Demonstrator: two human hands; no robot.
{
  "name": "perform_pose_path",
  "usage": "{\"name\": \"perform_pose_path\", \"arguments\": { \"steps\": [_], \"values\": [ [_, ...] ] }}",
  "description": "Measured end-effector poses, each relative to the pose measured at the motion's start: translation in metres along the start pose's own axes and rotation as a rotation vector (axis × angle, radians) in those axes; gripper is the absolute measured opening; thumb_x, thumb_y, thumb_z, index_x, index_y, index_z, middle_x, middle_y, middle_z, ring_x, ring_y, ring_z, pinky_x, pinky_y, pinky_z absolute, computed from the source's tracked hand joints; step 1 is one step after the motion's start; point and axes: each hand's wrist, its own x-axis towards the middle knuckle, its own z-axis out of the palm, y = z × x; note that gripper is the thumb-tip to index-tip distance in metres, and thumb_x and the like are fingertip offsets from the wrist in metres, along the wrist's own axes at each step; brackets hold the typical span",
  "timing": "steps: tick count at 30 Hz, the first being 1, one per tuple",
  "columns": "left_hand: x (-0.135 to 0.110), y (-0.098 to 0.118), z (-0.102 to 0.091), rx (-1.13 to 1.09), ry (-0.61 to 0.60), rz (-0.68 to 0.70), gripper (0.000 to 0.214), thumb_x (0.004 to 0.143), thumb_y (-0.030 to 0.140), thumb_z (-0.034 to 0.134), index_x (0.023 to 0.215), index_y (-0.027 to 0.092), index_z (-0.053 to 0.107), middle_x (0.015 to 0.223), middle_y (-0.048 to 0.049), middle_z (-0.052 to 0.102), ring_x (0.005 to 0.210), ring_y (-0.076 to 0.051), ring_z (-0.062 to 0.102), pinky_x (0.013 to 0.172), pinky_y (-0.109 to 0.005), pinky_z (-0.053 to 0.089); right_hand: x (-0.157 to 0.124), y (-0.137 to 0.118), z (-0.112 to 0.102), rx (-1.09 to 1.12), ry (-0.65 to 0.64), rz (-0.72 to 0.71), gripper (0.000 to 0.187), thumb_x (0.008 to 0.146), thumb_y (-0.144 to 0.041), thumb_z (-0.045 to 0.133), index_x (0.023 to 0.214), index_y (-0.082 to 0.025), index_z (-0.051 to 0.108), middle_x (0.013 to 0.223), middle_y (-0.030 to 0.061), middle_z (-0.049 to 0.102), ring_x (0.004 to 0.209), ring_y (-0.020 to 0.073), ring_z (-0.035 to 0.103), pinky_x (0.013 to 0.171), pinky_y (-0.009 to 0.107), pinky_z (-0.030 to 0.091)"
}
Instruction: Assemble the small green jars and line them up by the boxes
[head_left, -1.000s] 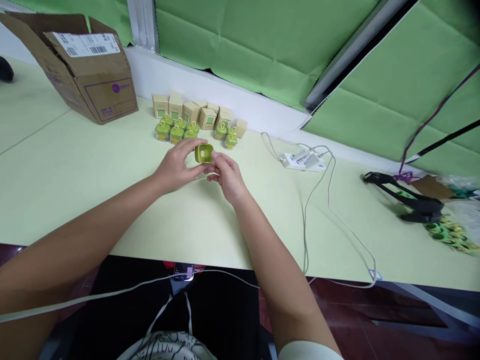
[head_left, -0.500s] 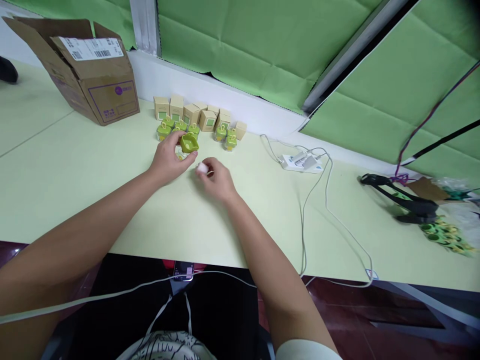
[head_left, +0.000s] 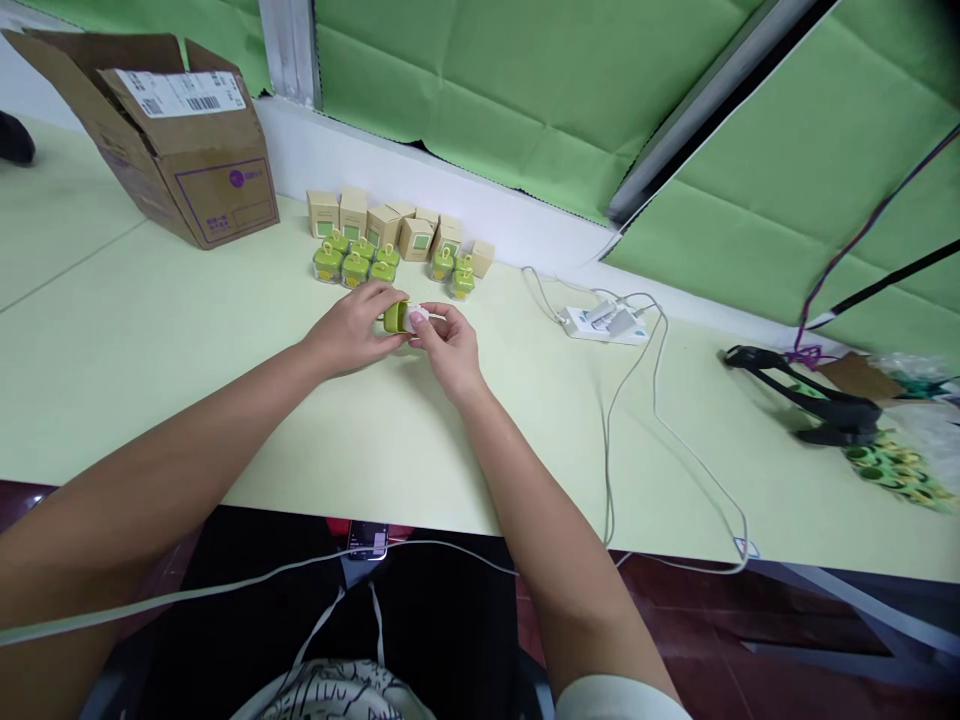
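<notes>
Between thumb and fingers, my left hand grips a small green case, its open side turned to the right. My right hand pinches a small white piece right at that open side; whether it is inside the rim I cannot tell. The two hands meet over the table. Just beyond them stand several small green cases with loop handles and clear bottoms, in two groups. Behind these is a row of small beige boxes.
An open cardboard box stands at the back left. To the right lie a white power strip and its loose cables. Farther right are a black stand-like object and a heap of small green-and-yellow pieces.
My left hand has moved right and turned the green case sideways. My right hand has raised the white piece to the case's open side. The cases behind are less covered.
</notes>
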Motion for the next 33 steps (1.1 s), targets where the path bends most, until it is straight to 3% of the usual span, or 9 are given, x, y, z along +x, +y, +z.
{"name": "perform_pose_path", "arguments": {
  "steps": [9, 18, 33],
  "values": [
    [0.001, 0.004, 0.000, 0.038, -0.037, 0.018, 0.040, 0.091, 0.042, 0.069, 0.124, 0.020, 0.071, 0.126, -0.0136, 0.071, 0.118, -0.031, 0.068, 0.099, -0.044, 0.056, 0.002, 0.004, -0.001, -0.051, -0.006, 0.034, 0.069, 0.064, -0.080, 0.086, 0.100, -0.025, 0.063, 0.081, -0.0012, 0.076, 0.070, 0.0132, 0.068, 0.071, 0.028, 0.060],
    [0.000, 0.009, 0.000, 0.050, -0.033, -0.010, 0.042, 0.089, 0.044, 0.068, 0.122, 0.019, 0.072, 0.122, -0.0135, 0.072, 0.114, -0.032, 0.069, 0.097, -0.045, 0.057, 0.000, 0.002, 0.001, -0.077, 0.005, 0.056, 0.068, 0.065, -0.078, 0.086, 0.099, -0.024, 0.063, 0.081, -0.0011, 0.076, 0.073, 0.0138, 0.071, 0.067, 0.027, 0.060],
    [0.001, 0.007, 0.003, -0.059, 0.038, -0.034, 0.044, 0.088, 0.042, 0.075, 0.129, 0.023, 0.074, 0.131, -0.0117, 0.073, 0.122, -0.029, 0.069, 0.109, -0.045, 0.054, 0.000, -0.009, -0.005, 0.039, -0.034, 0.051, 0.060, 0.065, -0.066, 0.093, 0.102, -0.025, 0.069, 0.094, 0.0001, 0.078, 0.084, 0.0140, 0.071, 0.077, 0.028, 0.061]
  ]
}}
